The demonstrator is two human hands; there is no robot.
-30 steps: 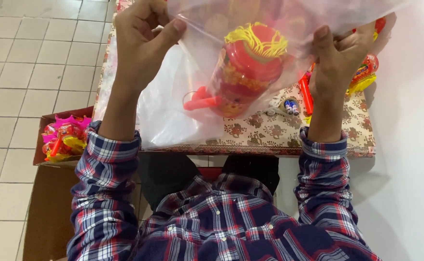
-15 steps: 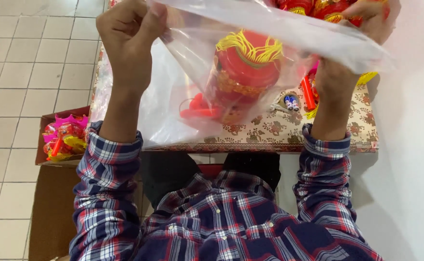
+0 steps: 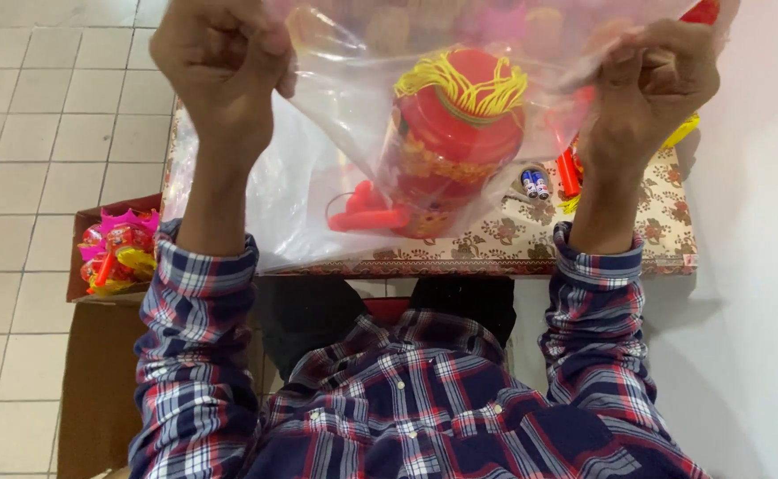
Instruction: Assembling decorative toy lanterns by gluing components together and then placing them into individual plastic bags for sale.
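- The left hand (image 3: 225, 66) is raised above the table (image 3: 531, 244), its fingers (image 3: 273, 40) pinched on the upper left edge of a clear plastic bag (image 3: 318, 177).
- The right hand (image 3: 650, 93) is raised to the same height, its fingers (image 3: 624, 66) pinched on the upper right edge of the bag, so the bag hangs stretched between the two hands.
- Inside the bag sits a red lantern toy (image 3: 451, 142) with yellow tassel strands on top and a red handle at its lower left; it hangs low in the bag, over the table.
- On the table, just right of the bag, lie two small batteries (image 3: 535, 184) and a red stick (image 3: 568, 173).
- The table is covered by a cloth with a brown flower pattern.
- On the floor to the left of the table stands a cardboard box (image 3: 114, 253) with more bright toys in it.
- Both forearms wear plaid sleeves (image 3: 198, 355).
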